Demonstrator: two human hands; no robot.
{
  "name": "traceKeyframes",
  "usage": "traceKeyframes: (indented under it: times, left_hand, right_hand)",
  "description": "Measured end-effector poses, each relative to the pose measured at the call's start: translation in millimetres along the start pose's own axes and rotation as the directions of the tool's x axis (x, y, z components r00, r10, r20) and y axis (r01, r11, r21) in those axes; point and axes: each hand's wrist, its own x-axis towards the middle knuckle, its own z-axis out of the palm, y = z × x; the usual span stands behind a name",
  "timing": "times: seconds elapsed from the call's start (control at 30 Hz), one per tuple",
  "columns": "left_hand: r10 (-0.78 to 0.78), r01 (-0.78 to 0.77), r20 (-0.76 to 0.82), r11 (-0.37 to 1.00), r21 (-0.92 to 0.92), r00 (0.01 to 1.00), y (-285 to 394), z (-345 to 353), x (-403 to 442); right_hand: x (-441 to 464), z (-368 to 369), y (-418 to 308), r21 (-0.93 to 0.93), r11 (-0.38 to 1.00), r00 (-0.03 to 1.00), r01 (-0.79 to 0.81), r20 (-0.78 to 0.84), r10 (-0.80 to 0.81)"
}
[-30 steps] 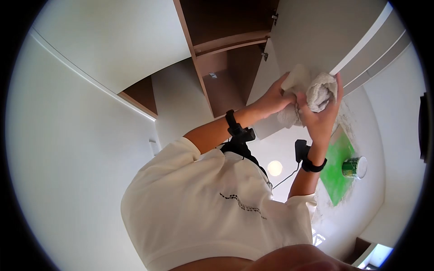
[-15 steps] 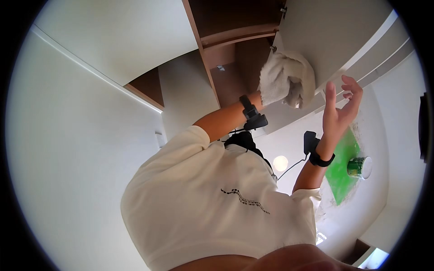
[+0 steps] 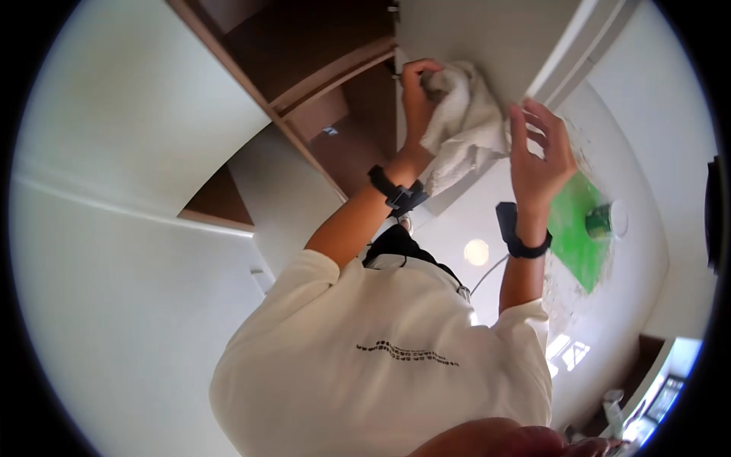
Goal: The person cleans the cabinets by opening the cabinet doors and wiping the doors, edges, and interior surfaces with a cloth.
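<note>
Right hand (image 3: pixel 542 156) had come in closer to the cloth (image 3: pixel 464 114) since the earlier frame; left hand (image 3: pixel 417 95), hidden behind it then, now showed along its edge. Nearest: white shirt (image 3: pixel 381 365), black wrist straps (image 3: pixel 392 190) on both arms. Left fingers were curled and clamped on the cloth, which hung loosely between the hands. Right thumb and fingers stood apart, just beside it; contact, could not tell. Behind: cabinet door (image 3: pixel 487 38), open brown compartments (image 3: pixel 354 129). Farther off, green patch (image 3: pixel 575 244) and a can (image 3: pixel 600 222) on the floor.
</note>
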Motion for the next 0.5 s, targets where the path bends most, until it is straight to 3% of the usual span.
traceKeyframes:
  times: [0.03, 0.07, 0.17, 0.27, 0.3, 0.4, 0.5]
  left_hand:
    - [-0.292, 0.273, -0.064, 0.939, -0.208, 0.954, -12.7, 1.4, -15.5]
    - [-0.560, 0.491, -0.066, 0.771, -0.405, 0.826, -24.6, 1.4, -27.8]
    - [-0.502, 0.528, 0.214, 0.649, -0.547, 0.838, -29.5, -14.9, -66.0]
    - [-0.821, 0.560, 0.180, 0.193, -0.806, 0.542, -116.8, -22.2, -93.1]
    - [-0.803, 0.548, 0.196, 0.185, -0.816, 0.563, -123.3, -22.7, -90.6]
    - [-0.750, 0.648, 0.221, 0.337, -0.683, 0.624, -120.9, -33.4, -69.7]
    - [-0.732, 0.745, 0.258, 0.477, -0.466, 0.630, -109.9, -31.6, -24.8]
  right_hand:
    - [0.9, 2.5, 3.6, 0.030, 1.000, 0.999, 0.001, -0.047, 0.000]
    - [0.5, 2.0, 12.5, 0.013, 1.000, 0.996, -0.011, -0.083, 0.012]
    - [2.0, 4.6, 34.1, 0.008, 0.999, 0.985, -0.034, -0.172, 0.035]
    - [7.3, 0.9, 42.0, 0.007, 0.996, 0.979, -0.091, -0.183, 0.091]
    - [9.6, -3.0, 38.3, 0.031, 0.990, 0.976, -0.134, -0.169, 0.138]
    - [10.2, -6.4, 44.3, -0.125, 0.992, 0.981, -0.025, -0.192, 0.000]
    - [17.5, -17.2, 47.5, -0.330, 0.943, 0.990, -0.031, -0.143, -0.018]
